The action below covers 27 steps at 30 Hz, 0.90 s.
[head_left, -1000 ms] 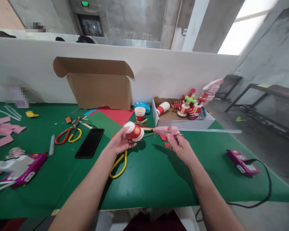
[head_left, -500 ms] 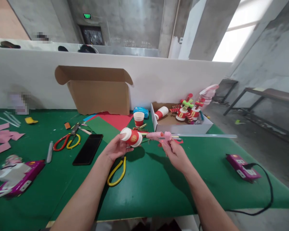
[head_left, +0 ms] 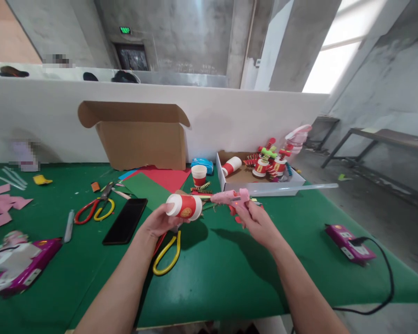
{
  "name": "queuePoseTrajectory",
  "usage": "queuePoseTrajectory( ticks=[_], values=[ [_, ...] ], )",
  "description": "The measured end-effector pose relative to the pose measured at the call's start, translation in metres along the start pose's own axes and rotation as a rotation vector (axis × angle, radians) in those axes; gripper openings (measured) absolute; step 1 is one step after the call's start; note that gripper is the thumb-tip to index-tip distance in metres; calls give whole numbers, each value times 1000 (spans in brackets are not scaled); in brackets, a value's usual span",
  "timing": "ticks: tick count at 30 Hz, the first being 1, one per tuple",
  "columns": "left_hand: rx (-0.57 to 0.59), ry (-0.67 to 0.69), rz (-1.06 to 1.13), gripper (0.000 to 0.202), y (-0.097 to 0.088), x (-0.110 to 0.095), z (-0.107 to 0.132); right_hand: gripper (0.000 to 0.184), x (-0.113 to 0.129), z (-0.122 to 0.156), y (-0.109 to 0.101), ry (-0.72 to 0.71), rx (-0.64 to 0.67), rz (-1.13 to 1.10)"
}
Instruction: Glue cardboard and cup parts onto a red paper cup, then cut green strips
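Note:
Held on its side above the table, a red and white paper cup [head_left: 187,207] is gripped at its left end by my left hand [head_left: 162,219]. My right hand [head_left: 256,218] is closed around the handle of a pink hot glue gun [head_left: 235,198], its nozzle pointing left at the cup's other end with a small gap between. A long clear glue stick [head_left: 296,189] sticks out of the gun's back to the right. Under my left hand lie scissors with a yellow handle loop [head_left: 167,257]; their blades are mostly hidden.
An open white box [head_left: 261,188] with decorated cups stands at the back right. Behind my hands are another paper cup [head_left: 199,176], coloured paper [head_left: 148,188] and a cardboard box [head_left: 142,144]. To the left lie a black phone [head_left: 125,221] and scissors [head_left: 87,211]; a purple power strip [head_left: 350,243] is at right.
My left hand has moved slightly left and down and turned the cup more level. The glue gun's rear and glue stick now tilt up a little, and the whole view has shifted slightly.

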<state>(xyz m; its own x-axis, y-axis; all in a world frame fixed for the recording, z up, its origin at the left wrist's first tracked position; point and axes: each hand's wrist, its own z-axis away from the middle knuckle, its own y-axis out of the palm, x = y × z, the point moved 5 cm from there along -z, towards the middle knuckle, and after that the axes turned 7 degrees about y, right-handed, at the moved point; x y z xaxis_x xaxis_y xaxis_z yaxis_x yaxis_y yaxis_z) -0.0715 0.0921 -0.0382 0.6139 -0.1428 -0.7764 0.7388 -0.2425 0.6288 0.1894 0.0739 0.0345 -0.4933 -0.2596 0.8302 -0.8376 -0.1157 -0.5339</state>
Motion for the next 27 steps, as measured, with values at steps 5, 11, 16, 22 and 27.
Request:
queuePoseTrajectory(
  ticks=[5, 11, 16, 22, 27],
  values=[
    [-7, 21, -7, 62, -18, 3, 2, 44, 9, 2, -1, 8, 74, -54],
    [19, 8, -41, 68, -31, 7, 3, 40, 16, 4, -1, 6, 97, -78],
    [11, -17, -59, 64, -38, 7, 4, 37, 15, 3, -3, -22, 56, -53],
    [-48, -18, -61, 59, -42, 9, 4, 37, 14, 3, -2, -23, 50, -63],
    [-51, -44, -62, 55, -43, 10, 4, 39, 12, 2, 2, -20, 55, -63]
  ],
)
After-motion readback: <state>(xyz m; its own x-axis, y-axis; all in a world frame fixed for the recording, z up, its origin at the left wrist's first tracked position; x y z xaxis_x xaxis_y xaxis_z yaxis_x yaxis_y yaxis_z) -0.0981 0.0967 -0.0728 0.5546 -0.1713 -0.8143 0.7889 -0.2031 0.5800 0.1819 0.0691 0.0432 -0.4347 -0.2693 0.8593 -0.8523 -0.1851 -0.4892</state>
